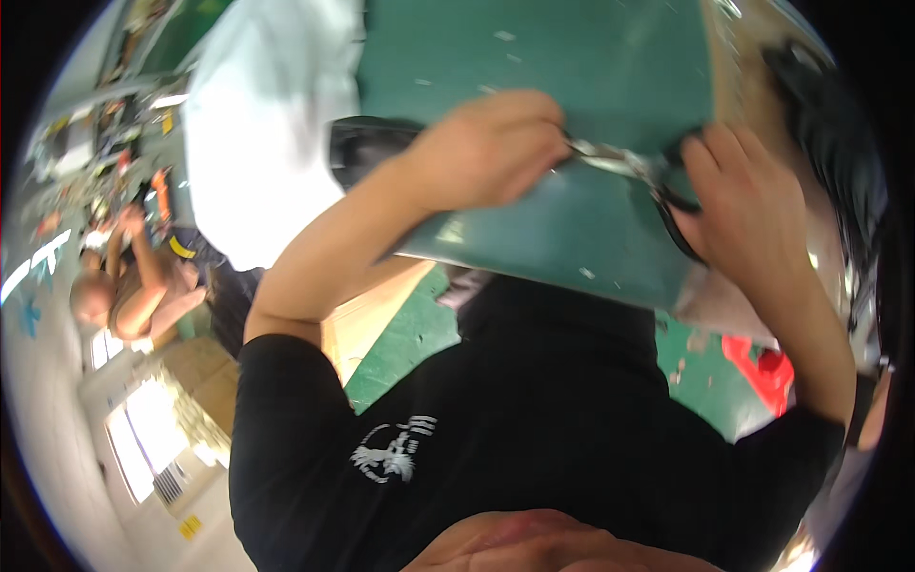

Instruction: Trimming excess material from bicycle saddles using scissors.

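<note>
Black shirt fills our near view. Beyond, our left hand (491, 153) closes its grip on metal pliers (615, 160), and our right hand (748, 205) pinches a black cable (672, 224) at two o'clock over the green counter (572, 57); we judge a jaw slip could nick fingers.

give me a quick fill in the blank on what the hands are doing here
1. Both hands work over a ____ mat.
2. The left hand pinches a thin ____ tool.
3. The right hand touches a ____ strap.
4. The person wears a ____ shirt.

Missing words: green; metal; black; black
</note>
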A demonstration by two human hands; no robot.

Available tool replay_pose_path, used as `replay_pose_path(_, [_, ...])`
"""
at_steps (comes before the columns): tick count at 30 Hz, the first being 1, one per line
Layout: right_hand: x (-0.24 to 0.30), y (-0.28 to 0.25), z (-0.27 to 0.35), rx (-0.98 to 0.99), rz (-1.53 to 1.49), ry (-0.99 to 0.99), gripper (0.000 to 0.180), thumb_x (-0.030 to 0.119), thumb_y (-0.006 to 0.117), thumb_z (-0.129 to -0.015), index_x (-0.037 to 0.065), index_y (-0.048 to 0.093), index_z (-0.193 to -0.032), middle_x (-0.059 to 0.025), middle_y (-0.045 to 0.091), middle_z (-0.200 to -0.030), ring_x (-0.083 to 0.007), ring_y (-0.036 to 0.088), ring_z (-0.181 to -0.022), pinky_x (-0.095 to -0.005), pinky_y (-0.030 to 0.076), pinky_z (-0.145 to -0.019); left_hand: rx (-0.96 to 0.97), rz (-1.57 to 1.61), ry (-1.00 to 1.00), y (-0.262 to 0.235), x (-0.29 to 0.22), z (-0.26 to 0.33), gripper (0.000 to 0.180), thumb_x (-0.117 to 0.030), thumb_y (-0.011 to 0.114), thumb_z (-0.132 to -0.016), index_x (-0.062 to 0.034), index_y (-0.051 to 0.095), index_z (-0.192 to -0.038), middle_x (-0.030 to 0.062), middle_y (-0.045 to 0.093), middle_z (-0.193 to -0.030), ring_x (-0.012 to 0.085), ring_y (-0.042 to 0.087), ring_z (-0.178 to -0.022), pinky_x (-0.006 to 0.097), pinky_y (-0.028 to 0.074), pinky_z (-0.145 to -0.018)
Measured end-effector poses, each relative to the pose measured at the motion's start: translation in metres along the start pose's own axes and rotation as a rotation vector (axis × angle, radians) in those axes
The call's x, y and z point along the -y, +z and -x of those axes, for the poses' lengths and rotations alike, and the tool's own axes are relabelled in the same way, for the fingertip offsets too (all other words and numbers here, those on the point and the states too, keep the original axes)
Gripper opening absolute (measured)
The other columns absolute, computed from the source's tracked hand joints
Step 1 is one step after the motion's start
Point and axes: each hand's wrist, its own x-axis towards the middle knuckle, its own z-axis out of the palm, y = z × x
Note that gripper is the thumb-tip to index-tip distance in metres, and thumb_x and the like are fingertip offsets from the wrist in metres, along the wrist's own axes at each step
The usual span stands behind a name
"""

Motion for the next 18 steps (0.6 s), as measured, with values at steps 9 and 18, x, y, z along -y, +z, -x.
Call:
replay_pose_path(9, [0.004, -0.022, -0.026, 0.189, 0.100, -0.035, 0.040, 0.022, 0.089, -0.068, 0.004, 0.064, -0.094, -0.0104, 0.060, -0.100, -0.0294, 0.065, -0.099, -0.0407, 0.058, -0.076, -0.016, -0.006, 0.026, 0.003, 0.006, 0.005, 0.012, -0.005, 0.077, -0.087, -0.0018, 0.067, -0.093, 0.0120, 0.065, -0.104, 0.0321, 0.068, -0.091, 0.042, 0.058, -0.079])
replay_pose_path(18, [0.010, -0.017, -0.023, 0.249, 0.116, -0.047, 0.040, 0.026, 0.088, -0.073, 0.002, 0.064, -0.093, -0.0159, 0.063, -0.103, -0.0365, 0.065, -0.097, -0.0461, 0.057, -0.077, -0.070, 0.059, 0.012, 0.015, 0.009, 0.013, 0.015, -0.013, 0.069, -0.088, -0.0031, 0.061, -0.081, 0.0127, 0.060, -0.096, 0.0342, 0.066, -0.088, 0.044, 0.057, -0.078])
